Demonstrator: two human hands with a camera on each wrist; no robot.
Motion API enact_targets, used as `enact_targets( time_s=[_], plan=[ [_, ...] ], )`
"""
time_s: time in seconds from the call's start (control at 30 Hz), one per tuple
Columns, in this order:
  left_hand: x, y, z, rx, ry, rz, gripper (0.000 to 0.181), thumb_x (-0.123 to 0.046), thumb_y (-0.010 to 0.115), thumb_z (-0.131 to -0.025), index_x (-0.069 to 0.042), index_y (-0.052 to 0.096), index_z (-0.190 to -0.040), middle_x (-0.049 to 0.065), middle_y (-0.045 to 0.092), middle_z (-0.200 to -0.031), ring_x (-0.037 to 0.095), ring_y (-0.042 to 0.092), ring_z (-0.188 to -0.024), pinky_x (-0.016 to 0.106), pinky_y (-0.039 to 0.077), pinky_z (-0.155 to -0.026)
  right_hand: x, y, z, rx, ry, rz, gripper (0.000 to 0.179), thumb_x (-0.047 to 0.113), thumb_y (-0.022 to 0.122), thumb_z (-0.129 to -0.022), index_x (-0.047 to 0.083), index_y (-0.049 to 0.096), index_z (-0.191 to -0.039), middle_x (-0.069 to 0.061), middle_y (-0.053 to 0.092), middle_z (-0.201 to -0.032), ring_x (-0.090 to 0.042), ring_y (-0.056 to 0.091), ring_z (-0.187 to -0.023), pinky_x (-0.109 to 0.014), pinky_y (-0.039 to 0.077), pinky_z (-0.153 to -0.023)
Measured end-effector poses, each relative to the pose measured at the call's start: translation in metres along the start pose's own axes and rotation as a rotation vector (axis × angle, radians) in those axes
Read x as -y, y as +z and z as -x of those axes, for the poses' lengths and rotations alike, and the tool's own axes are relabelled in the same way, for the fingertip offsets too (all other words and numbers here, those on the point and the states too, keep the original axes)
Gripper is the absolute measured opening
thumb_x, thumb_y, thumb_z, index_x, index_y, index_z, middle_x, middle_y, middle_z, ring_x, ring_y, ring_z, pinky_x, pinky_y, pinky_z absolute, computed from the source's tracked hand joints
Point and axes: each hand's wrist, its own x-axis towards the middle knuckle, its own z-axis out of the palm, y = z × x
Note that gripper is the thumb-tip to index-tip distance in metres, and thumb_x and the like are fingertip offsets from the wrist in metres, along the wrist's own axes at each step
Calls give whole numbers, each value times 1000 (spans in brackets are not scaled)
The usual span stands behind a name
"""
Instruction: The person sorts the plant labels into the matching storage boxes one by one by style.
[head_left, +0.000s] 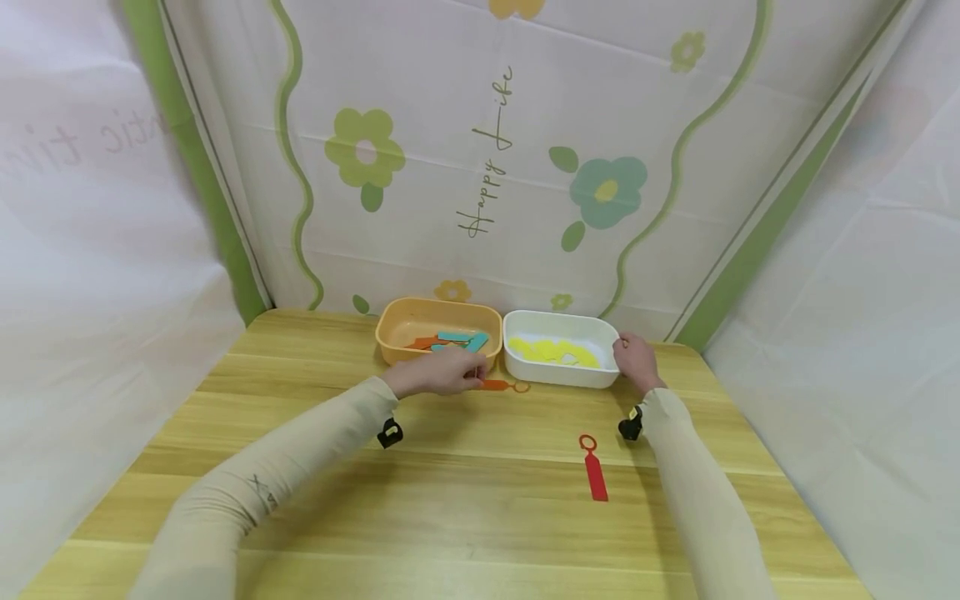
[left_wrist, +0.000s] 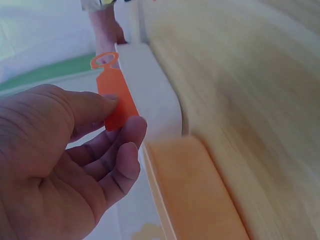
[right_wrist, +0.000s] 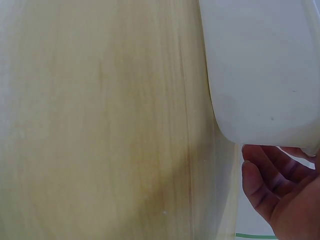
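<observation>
My left hand pinches an orange plastic tag with a ring at one end, between thumb and fingers. It is just in front of the orange bin, which contains orange and teal tags. At the right end of the white bin, my right hand grips the rim. In the right wrist view its fingers curl against the bin's end wall, the thumb mostly out of frame. Yellow pieces lie inside the white bin.
A red tag with a ring lies on the wooden table, nearer than the white bin. Both bins stand side by side at the back edge, against a flower-printed curtain. Fabric walls close in the sides.
</observation>
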Motion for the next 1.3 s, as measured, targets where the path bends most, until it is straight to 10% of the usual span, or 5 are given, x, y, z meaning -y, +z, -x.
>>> enact_targets(
  time_s=[0.5, 1.3],
  plan=[
    [39, -32, 15, -122, -174, 53, 9, -18, 58, -99, -11, 64, -97, 3, 68, -93, 13, 57, -76, 30, 48, -70, -3, -1, -1, 8, 7, -18, 49, 22, 32, -103, -7, 45, -140, -30, 49, -140, -46, 48, -127, -56, 40, -105],
    [107, -32, 29, -330, -452, 102, 18, -16, 51, -101, -2, 63, -102, 11, 64, -89, 17, 52, -67, 28, 43, -61, 0, -1, 0, 11, 15, -20, 50, 24, 32, -103, -7, 45, -140, -30, 48, -141, -47, 46, -129, -57, 39, -106]
  ],
)
